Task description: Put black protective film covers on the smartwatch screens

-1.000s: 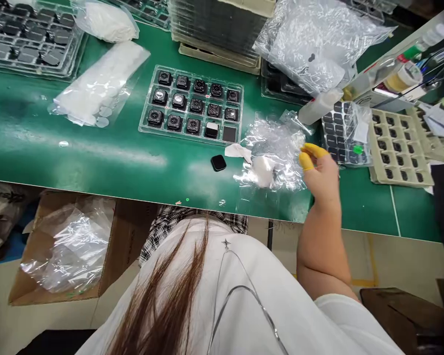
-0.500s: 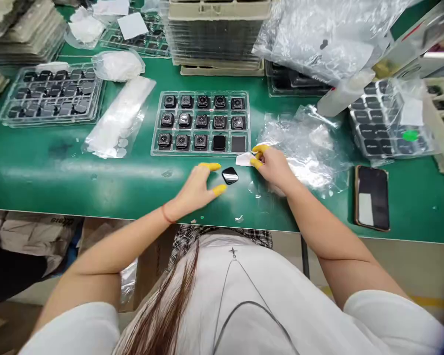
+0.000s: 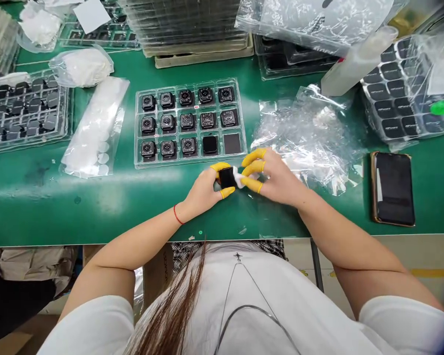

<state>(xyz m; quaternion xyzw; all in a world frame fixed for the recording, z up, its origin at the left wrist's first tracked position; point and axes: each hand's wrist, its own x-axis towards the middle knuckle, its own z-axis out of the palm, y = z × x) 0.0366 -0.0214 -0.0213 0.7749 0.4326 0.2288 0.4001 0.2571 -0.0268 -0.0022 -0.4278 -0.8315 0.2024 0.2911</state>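
Between the yellow-covered thumb and fingers of my left hand (image 3: 204,190) is a black square smartwatch body (image 3: 227,178), held just above the bench. My right hand (image 3: 272,177), with yellow finger cots, pinches a small white cloth (image 3: 239,178) against the right edge of the watch body. Right behind my hands lies a clear plastic tray (image 3: 137,148) with watch bodies in its compartments. Most of these show their round sensor side; one in the front row shows a plain black face (image 3: 209,144). The front right compartment (image 3: 232,143) holds no watch body.
Clear plastic bags (image 3: 303,143) lie right of the tray, with a phone (image 3: 394,189) farther right. A white bottle (image 3: 355,64) leans behind them. Left are a bag of white discs (image 3: 96,128) and another filled tray (image 3: 25,111). Stacked trays (image 3: 192,29) stand at the back.
My left hand has taken the watch body up from the bench. My right hand has brought the white cloth from beside the tray onto it. The view has shifted slightly.
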